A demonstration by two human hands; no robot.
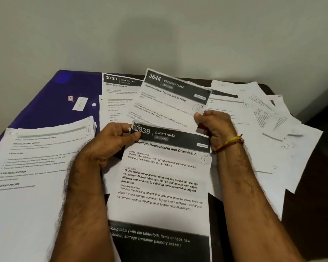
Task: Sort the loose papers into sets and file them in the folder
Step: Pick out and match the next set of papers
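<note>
While both hands work at the middle of the bench [299, 205], the head view shows the left hand [110, 142] pinching the torn top-left corner of a printed sheet headed "Dining Area" [163, 178] between thumb and curled fingers, and the right hand [214, 125] curled round the right edge of a second sheet headed "Dressing Table" [168, 99], which is lifted and tilted behind the first. The right hand also seems to touch the dining sheet's top right corner, though I cannot tell whether it grips it. A neat stack of papers [36, 167] lies to the left, partly over the purple folder [51, 99] at the back left; another sheet headed "Desk / Study" [119, 86] lies beside the folder, and loose papers [269, 125] fan out on the right. These sheets are thin, light and floppy: a single one sags when held by one corner, and the ragged corner under the left thumb looks ready to tear further if pulled. A safer hold would be along an undamaged edge with thumb on top and fingers beneath, sliding sheets apart, not tugging them. Smooth paper slips easily over its neighbours, so a set is best squared by tapping its edges together before it goes into the folder, whose plastic cover looks slick.
</note>
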